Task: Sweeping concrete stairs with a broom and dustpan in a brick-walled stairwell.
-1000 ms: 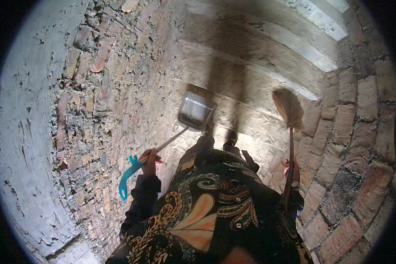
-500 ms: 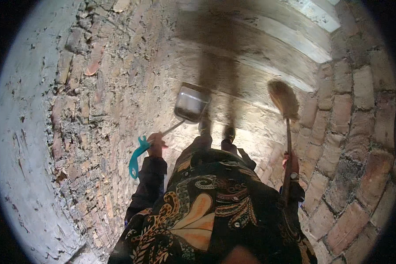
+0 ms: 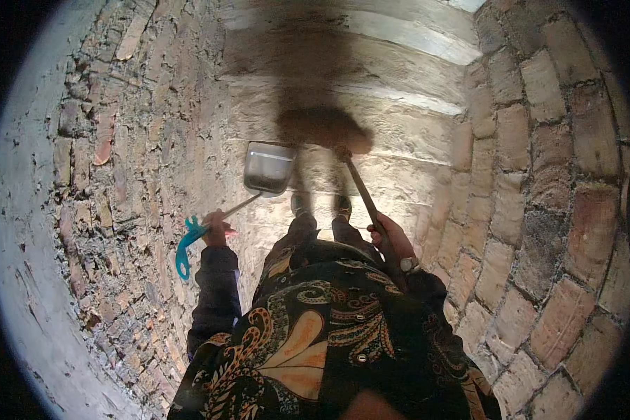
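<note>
My left hand (image 3: 217,228) is closed around the handle of a long-handled metal dustpan (image 3: 268,170), with the handle's teal end (image 3: 183,256) sticking out past my fingers. The pan hangs open side away from me, near the left wall. My right hand (image 3: 395,239) grips the wooden handle of a broom (image 3: 362,187), its shaft slanting away to the left. At its far end the brown broom head (image 3: 355,139) lies sideways over the steps, just right of the pan. Shadow blends with the head's left part, and whether it touches the step I cannot tell.
Worn stone steps (image 3: 399,105) run ahead, partly in shadow. A rough, crumbling brick wall (image 3: 133,210) closes the left side, and a brick wall (image 3: 539,210) the right. My shoes (image 3: 342,206) stand on a step below the pan and broom.
The broom has swung from beside the right wall leftward across the steps, close to the dustpan. My right hand has moved inward with it. The dustpan sits farther left in the view.
</note>
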`<state>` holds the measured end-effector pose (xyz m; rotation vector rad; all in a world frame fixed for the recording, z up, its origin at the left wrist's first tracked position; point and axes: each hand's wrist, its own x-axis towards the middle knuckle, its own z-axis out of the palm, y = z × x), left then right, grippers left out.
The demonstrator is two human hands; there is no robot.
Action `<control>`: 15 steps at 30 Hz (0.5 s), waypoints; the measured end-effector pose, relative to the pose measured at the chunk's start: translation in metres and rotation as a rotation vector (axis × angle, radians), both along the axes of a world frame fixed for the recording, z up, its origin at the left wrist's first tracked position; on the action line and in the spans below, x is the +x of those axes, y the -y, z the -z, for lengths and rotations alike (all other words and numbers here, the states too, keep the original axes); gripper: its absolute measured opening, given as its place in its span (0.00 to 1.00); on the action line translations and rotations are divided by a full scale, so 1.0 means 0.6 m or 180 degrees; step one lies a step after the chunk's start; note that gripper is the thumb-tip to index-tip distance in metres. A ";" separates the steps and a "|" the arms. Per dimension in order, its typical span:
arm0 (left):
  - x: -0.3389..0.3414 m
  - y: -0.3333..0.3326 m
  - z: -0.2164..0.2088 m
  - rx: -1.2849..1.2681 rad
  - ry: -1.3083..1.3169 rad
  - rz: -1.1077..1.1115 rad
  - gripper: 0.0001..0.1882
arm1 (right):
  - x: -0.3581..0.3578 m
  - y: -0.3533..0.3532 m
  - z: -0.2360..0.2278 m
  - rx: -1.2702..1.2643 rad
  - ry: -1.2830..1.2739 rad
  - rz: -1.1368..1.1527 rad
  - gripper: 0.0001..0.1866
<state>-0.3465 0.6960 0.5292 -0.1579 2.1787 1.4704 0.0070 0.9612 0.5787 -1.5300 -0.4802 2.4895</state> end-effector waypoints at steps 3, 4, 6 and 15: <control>-0.006 -0.013 0.008 -0.0088 -0.0002 0.0059 0.14 | 0.024 0.003 -0.051 0.0236 0.0032 -0.0313 0.14; -0.006 -0.016 0.009 -0.0112 0.0061 -0.0033 0.14 | 0.031 0.002 -0.085 0.0581 0.0322 -0.0387 0.14; -0.033 0.024 0.038 0.0198 0.0017 -0.0063 0.13 | 0.074 0.006 -0.079 0.0228 0.0399 0.0156 0.16; -0.052 -0.045 0.053 0.0166 0.0036 -0.0223 0.11 | 0.376 -0.166 0.089 -0.0207 -0.0908 0.1640 0.15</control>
